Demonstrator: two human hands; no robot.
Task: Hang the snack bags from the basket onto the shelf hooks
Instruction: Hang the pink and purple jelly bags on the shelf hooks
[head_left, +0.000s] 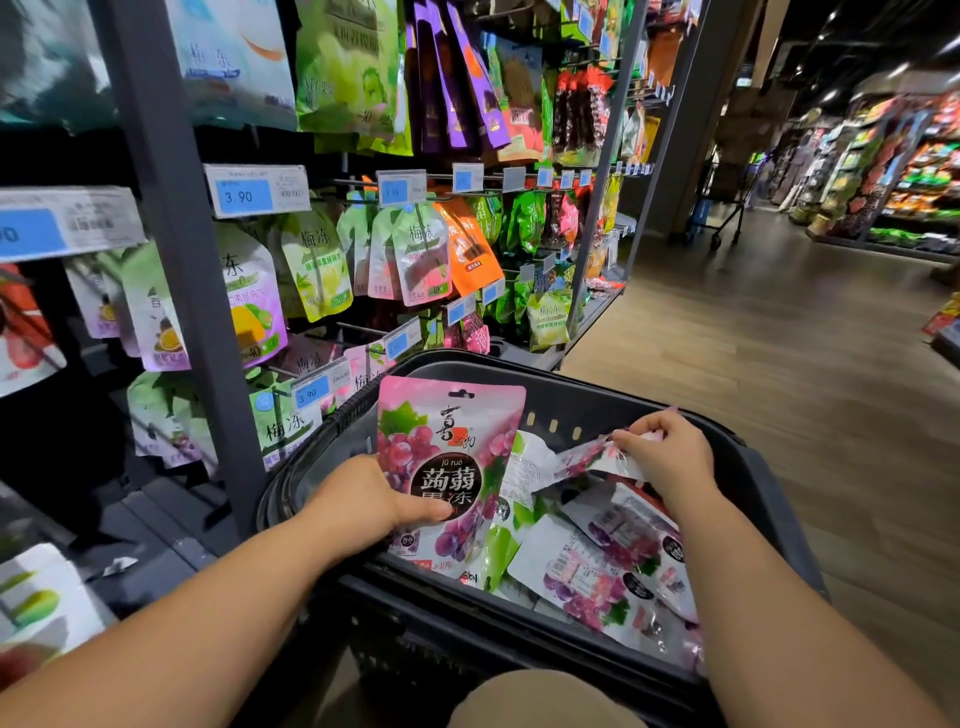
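Note:
A dark plastic basket (582, 410) stands in front of me with several pink-and-purple grape snack bags (602, 571) lying in it. My left hand (374, 499) grips one pink grape bag (452, 441) upright at the basket's left side, thumb across its front. My right hand (670, 457) pinches the top edge of another grape bag (582, 460) that lies tilted in the basket. The shelf hooks (363, 184) run along the rack on the left, most hung with green, pink and orange bags.
A grey upright post (171, 249) of the rack stands close on the left. Price tags (254, 192) stick out from the hook ends. Wooden aisle floor (753, 338) stretches to the right, with a cart (722, 208) and more shelves far back.

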